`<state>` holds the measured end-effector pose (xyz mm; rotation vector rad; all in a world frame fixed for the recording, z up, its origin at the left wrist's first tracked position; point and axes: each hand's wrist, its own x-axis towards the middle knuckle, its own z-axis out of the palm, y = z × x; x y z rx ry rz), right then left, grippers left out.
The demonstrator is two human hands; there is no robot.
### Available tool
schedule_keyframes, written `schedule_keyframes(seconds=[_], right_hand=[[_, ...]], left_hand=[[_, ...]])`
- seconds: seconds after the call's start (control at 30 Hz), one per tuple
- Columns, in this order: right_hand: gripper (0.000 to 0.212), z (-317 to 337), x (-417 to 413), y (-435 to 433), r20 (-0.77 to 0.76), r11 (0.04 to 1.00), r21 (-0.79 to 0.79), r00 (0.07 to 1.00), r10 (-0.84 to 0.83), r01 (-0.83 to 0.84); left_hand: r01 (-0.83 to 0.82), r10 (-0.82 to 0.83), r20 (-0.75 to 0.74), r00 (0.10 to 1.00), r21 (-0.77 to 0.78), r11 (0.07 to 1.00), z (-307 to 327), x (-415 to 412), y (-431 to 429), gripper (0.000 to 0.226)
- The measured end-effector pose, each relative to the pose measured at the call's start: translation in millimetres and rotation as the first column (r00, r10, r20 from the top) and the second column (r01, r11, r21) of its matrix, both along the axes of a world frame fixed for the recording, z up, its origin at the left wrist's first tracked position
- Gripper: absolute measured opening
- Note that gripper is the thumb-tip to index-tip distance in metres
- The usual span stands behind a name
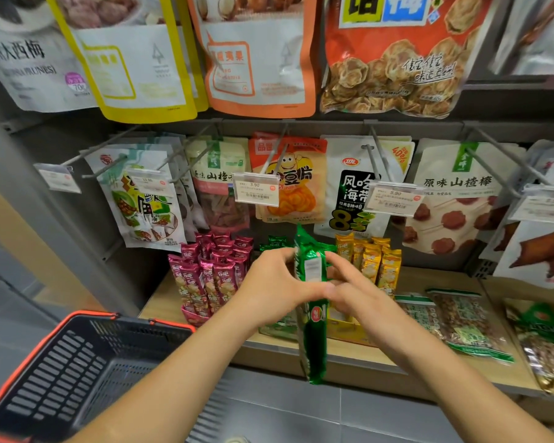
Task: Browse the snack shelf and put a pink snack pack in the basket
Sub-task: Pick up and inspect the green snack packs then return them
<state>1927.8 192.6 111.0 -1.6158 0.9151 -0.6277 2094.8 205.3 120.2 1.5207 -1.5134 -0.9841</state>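
Note:
Both hands hold one long green snack pack [312,340] upright in front of the shelf. My left hand [275,286] grips its left edge, and my right hand [349,286] pinches its right edge. Several pink snack packs [210,270] stand in a display box on the wooden shelf [429,279], just left of my left hand. The black basket [77,372] with an orange rim sits at the lower left, below the shelf, with nothing visible inside.
Yellow snack packs [378,260] stand right of the green ones. Flat nut bags [461,324] lie on the shelf at the right. Hanging bags on metal hooks [375,155] with price tags [256,193] fill the rows above. Grey tiled floor lies below.

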Motion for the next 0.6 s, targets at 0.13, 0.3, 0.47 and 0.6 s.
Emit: schedule_keyframes(seconds=[0.13,0.3,0.47,0.6], right_hand=[[0.032,-2,-1,3,-0.005,0.978,-0.189,0.996,-0.089,0.087],[0.014,-7,-3,2,0.022,0.917,-0.319,0.969,-0.246,0.24],[0.014,-1,-17,-11,0.207,0.887,-0.092,0.88,-0.427,0.452],[0.023,6,-35,-22,0.334,0.806,0.149,0.738,-0.586,0.573]], left_hand=[[0.029,-0.018,0.25,0.968,-0.042,0.999,-6,-12,4,0.034],[0.034,-0.011,0.324,0.946,-0.067,0.997,-8,-21,3,0.048],[0.075,-0.079,0.377,0.923,0.025,0.997,-14,-20,4,0.042],[0.172,-0.231,0.351,0.908,0.19,0.967,-18,-7,7,0.033]])
